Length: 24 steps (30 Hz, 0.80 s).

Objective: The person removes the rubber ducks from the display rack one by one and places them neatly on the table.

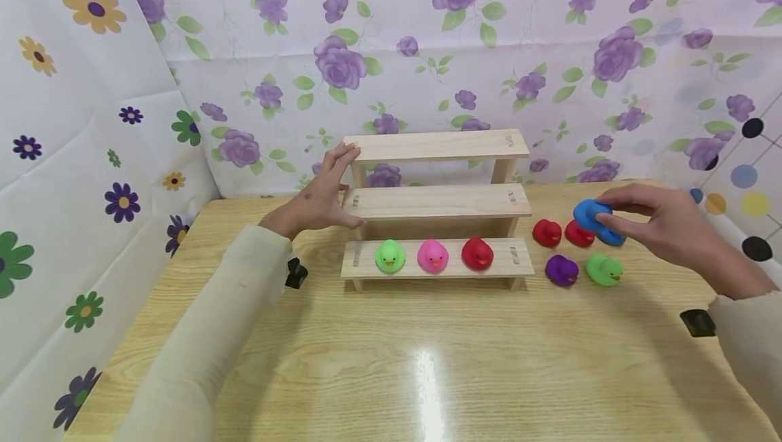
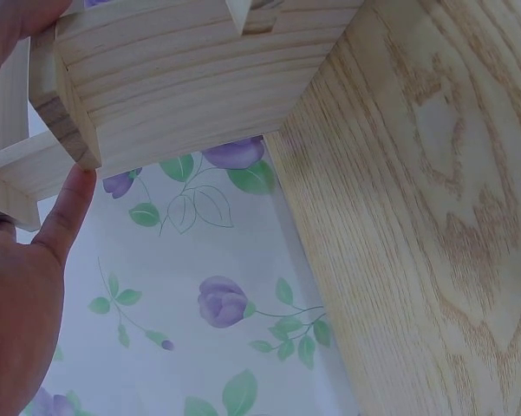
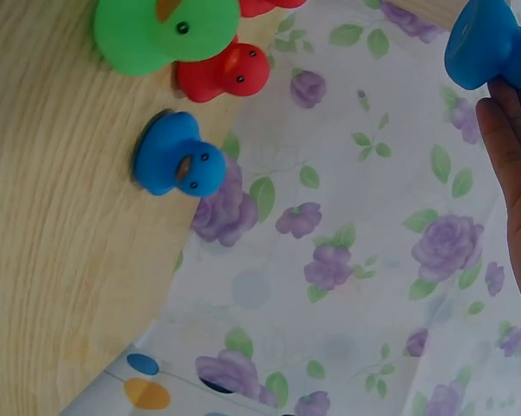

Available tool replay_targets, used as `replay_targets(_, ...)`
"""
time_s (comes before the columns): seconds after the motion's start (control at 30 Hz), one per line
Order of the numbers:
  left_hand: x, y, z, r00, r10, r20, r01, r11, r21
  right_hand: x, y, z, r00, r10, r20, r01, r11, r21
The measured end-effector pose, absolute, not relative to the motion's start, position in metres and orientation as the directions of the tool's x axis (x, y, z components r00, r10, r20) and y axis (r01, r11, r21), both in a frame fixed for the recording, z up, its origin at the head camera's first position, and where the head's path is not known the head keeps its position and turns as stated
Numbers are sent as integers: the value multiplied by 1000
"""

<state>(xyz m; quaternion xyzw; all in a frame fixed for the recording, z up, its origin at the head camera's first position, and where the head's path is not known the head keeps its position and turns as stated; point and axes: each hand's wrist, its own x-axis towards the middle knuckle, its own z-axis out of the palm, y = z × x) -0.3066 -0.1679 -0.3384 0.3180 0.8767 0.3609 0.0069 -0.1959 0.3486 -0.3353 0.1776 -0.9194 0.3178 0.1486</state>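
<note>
My left hand (image 1: 324, 194) grips the left end of a three-step wooden shelf (image 1: 440, 203), fingers at the top board and thumb by the middle one. In the left wrist view a fingertip touches the corner of a board (image 2: 65, 104). My right hand (image 1: 678, 225) pinches a blue rubber duck (image 1: 588, 214), held up above the other ducks at the right. Below it on the table sits a second blue duck (image 3: 178, 158). On the bottom step stand a green duck (image 1: 389, 256), a pink duck (image 1: 433, 256) and a red duck (image 1: 477, 254) in a row.
Right of the shelf, two red ducks (image 1: 546, 233), a purple duck (image 1: 561, 270) and another green duck (image 1: 604, 269) sit on the wood-grain table (image 1: 366, 360). Flowered cloth (image 1: 403, 89) hangs behind the table, with patterned sheets at both sides.
</note>
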Motion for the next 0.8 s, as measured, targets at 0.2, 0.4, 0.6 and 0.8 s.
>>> replay_targets(0.2,-305,-168,-337,-796,567,213,554,540,633,-192,364,-344,-902,-199,382,-378,792,-479)
replay_targets(0.4,-305,-168,-337,-792,569,222,563,539,627,-187,380,-351,-926,-162,341,-321,812,-487)
replay_targets(0.6,-306,-168,-338,-791,567,231,567,536,625,-185,395,-361,-932,-159,325,-305,830,-467)
replay_targets(0.8,-305,-167,-337,-794,563,228,562,537,630,-182,408,-373,-927,-157,340,-304,847,-437)
